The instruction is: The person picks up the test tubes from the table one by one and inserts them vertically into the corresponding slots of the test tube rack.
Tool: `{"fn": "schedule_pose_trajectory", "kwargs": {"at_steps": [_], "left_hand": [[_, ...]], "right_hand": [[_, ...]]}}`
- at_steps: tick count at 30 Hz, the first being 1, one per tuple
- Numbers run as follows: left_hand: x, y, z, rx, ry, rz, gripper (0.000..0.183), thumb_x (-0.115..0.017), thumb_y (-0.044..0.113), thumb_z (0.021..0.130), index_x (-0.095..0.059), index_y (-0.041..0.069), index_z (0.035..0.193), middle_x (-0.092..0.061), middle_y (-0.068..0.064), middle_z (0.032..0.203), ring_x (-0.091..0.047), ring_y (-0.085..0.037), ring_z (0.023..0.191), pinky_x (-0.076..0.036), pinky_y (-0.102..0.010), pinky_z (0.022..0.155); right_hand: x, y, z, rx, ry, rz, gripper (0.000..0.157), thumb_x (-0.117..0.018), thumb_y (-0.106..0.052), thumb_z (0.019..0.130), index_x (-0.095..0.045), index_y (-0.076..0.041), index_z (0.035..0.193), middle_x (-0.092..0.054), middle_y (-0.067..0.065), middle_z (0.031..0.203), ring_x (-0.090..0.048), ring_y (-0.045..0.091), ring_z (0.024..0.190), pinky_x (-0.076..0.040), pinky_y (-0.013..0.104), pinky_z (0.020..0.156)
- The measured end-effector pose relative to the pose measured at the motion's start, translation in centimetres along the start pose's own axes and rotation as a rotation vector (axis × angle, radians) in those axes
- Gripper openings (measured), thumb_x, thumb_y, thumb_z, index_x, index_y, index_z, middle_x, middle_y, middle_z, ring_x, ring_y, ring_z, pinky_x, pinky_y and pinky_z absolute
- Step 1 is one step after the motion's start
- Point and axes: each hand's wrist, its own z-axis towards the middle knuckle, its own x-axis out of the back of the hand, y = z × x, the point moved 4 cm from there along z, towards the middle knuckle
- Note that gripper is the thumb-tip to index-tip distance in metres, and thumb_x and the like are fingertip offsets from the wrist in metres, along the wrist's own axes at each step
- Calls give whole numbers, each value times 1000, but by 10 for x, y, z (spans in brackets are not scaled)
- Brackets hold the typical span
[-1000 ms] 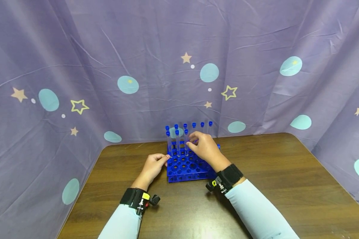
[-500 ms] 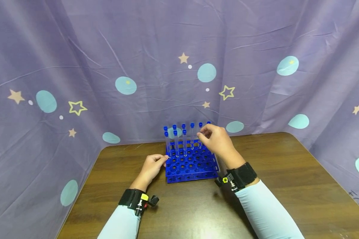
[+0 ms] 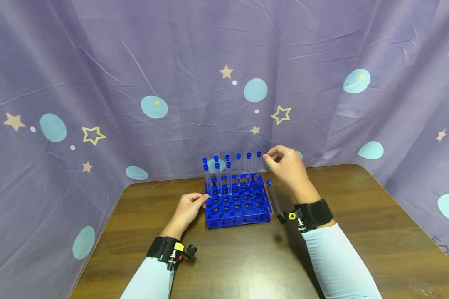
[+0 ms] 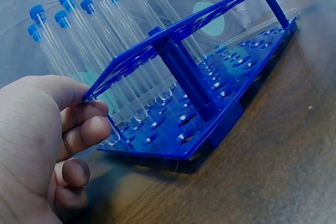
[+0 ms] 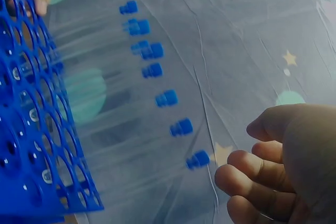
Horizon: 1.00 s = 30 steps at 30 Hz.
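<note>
A blue test tube rack (image 3: 237,224) with rows of round holes stands on the table. My left hand (image 3: 187,209) pinches the left edge of its top plate between thumb and fingers. Clear test tubes with blue caps stand upright in it: a back row of several, and three before them at the left, one being this tube (image 3: 229,178). Beside the rightmost back tube (image 3: 258,164) is my right hand (image 3: 289,166), its fingers loosely bent. In the right wrist view a gap shows between those fingers and the nearest blue cap (image 5: 198,160), and they hold nothing.
Right of the rack, a loose capped test tube (image 3: 273,195) lies on the wooden table (image 3: 224,261), partly behind the right wrist camera. A second clear tube lies close along the rack's right side. A purple curtain (image 3: 194,62) hangs behind the table.
My right hand has moved right, from the front tubes past the end of the back row. The loose tube at the right has come into view. My left hand stays on the rack's edge.
</note>
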Motion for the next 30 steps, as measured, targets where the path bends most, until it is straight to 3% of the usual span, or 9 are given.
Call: {"fn": "schedule_pose_trajectory", "kwargs": {"at_steps": [8, 13, 19, 23, 26, 30], "left_hand": [[0, 0, -1, -8, 6, -9, 37, -77, 22, 108, -77, -2, 80, -74, -2, 79, -65, -12, 88, -49, -24, 88], [-1, 3, -2, -7, 9, -19, 39, -78, 22, 108, -76, -6, 82, -73, -1, 79, -64, -13, 88, -48, -24, 87], [-2, 3, -1, 1, 28, -14, 37, -78, 20, 108, -76, -8, 83, -73, -3, 79, -62, -13, 87, -46, -23, 86], [-2, 3, -1, 6, 35, -8, 38, -79, 20, 108, -75, -9, 83, -73, -4, 80, -62, -13, 88, -46, -23, 87], [-2, 3, -1, 6, 30, -15, 37, -79, 20, 108, -76, -8, 83, -73, -3, 79, -61, -15, 88, -46, -24, 85], [-1, 3, -1, 4, 15, -15, 38, -78, 21, 109, -76, -7, 83, -73, -2, 80, -62, -16, 88, -46, -25, 85]], "right_hand": [[8, 21, 4, -76, 22, -13, 21, -78, -28, 107, -79, -8, 103, -83, 10, 86, -70, 24, 71, -54, 40, 72], [7, 34, 4, -141, -12, -12, 26, -76, -29, 108, -78, -5, 117, -85, 13, 94, -74, 24, 72, -57, 42, 76], [0, 52, 3, -264, -145, -27, 42, -71, -30, 110, -71, -1, 142, -85, 15, 105, -80, 25, 77, -63, 52, 85], [-9, 65, 2, -325, -278, -50, 48, -68, -29, 108, -68, 0, 147, -85, 16, 106, -82, 25, 79, -63, 49, 88], [-17, 74, 1, -348, -384, -69, 51, -69, -28, 107, -67, 2, 148, -84, 16, 107, -81, 20, 76, -62, 41, 82], [-27, 84, -3, -377, -477, -64, 52, -72, -26, 106, -66, 6, 147, -83, 16, 96, -77, 17, 69, -62, 34, 68]]}}
